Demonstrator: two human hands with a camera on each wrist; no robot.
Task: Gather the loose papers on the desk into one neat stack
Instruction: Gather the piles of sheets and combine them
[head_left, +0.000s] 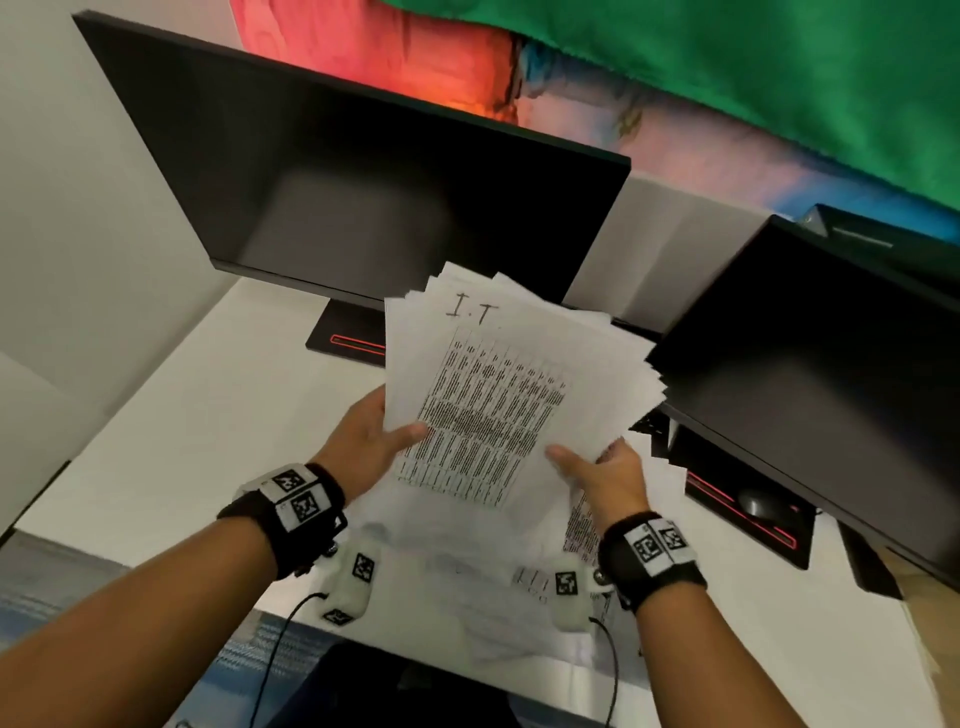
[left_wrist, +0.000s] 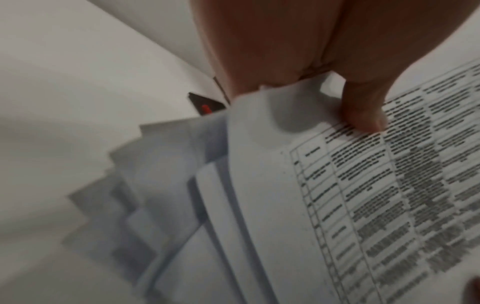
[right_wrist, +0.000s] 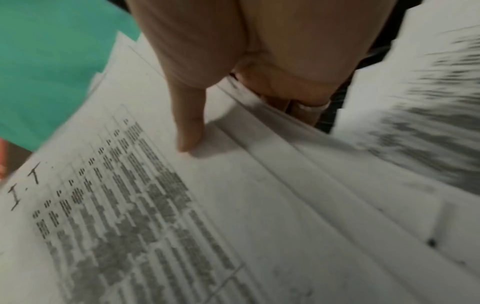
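A fanned bundle of white printed papers (head_left: 498, 384) is held up above the white desk (head_left: 171, 447), its top sheet carrying a table and the handwritten letters "I.T". My left hand (head_left: 384, 436) grips the bundle's left edge, thumb on the top sheet (left_wrist: 337, 185) and fingers behind. My right hand (head_left: 587, 467) grips the lower right edge, thumb pressed on the top sheet (right_wrist: 233, 205), fingers underneath. The sheets' edges are uneven and splayed. More loose papers (head_left: 498, 587) lie on the desk below my wrists, one printed sheet (head_left: 579, 525) showing beside my right wrist.
A dark monitor (head_left: 363, 197) stands behind the papers at the back left, a second monitor (head_left: 821, 374) close at the right. A black mouse (head_left: 758, 501) sits on the right monitor's base. Green and orange cloth (head_left: 727, 67) hangs behind. Thin cables (head_left: 280, 644) run off the desk's near edge.
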